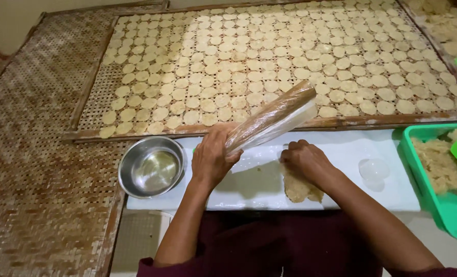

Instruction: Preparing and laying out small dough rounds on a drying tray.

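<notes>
Rolling pin up, dough down

The left hand (211, 160) grips a wrapped rolling pin (272, 118), tilted up. The right hand (303, 160) presses flat dough (296, 187) on the white tabletop (351, 149), beside a metal bowl (151, 166).

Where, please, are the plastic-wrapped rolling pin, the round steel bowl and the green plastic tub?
plastic-wrapped rolling pin (272, 119), head view, middle of its shaft.
round steel bowl (151, 166), head view, inner bottom.
green plastic tub (418, 166), head view, left wall.

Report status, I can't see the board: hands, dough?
Left hand grips wrapped roller, lifted. Right hand presses dough on white board. Nothing between.
</notes>
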